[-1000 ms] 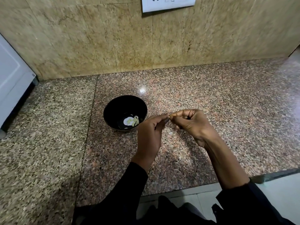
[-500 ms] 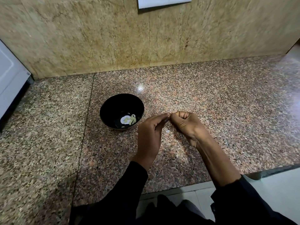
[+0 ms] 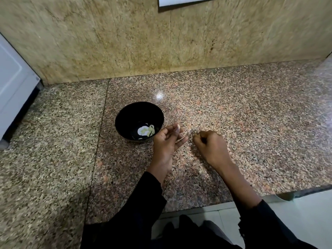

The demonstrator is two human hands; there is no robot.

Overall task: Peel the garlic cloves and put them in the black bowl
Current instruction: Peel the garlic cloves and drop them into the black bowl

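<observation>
The black bowl [image 3: 125, 121] stands on the granite counter left of my hands, with a few pale peeled garlic cloves [image 3: 147, 131] at its bottom. My left hand [image 3: 166, 143] hovers at the bowl's right rim. Its thumb and forefinger pinch a small pale piece, blurred, that looks like a garlic clove [image 3: 177, 126], while the other fingers are loosely spread. My right hand [image 3: 210, 147] is a short gap to the right, low over the counter, with its fingers curled into a fist. Nothing shows inside it.
The speckled granite counter [image 3: 251, 132] runs back to a beige stone wall. A white appliance [image 3: 14, 90] stands at the far left. A white switch plate [image 3: 186, 0] is on the wall above. The counter's front edge and a pale floor lie at the lower right.
My hands, which were pinched together on one small piece, have come apart. The left has moved toward the bowl's rim and the right has dropped lower and curled up.
</observation>
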